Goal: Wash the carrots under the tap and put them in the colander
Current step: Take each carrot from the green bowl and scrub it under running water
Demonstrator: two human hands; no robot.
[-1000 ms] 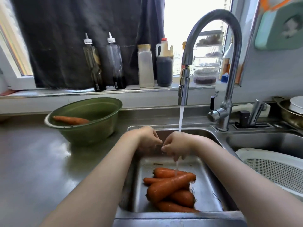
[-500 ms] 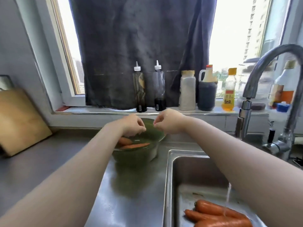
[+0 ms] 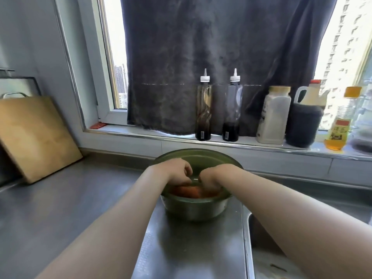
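Observation:
A green bowl (image 3: 196, 207) stands on the steel counter just left of the sink. Orange carrots (image 3: 190, 191) lie in its bottom, partly hidden by my hands. My left hand (image 3: 177, 174) reaches into the bowl from the left, its fingers and thumb curled down onto a carrot. My right hand (image 3: 213, 178) is in the bowl from the right, with its fingers curled down around a carrot's other end and their tips hidden. The tap and the colander are out of view.
The sink's left edge (image 3: 246, 238) shows at the lower right. A wooden cutting board (image 3: 34, 135) leans on the wall at the left. Sauce bottles (image 3: 203, 109) and jugs (image 3: 304, 119) line the window sill behind the bowl, under a dark curtain.
Both hands left the running tap over the sink, moved left over the green bowl, and have now dropped into it onto the carrots. The view turned left with them.

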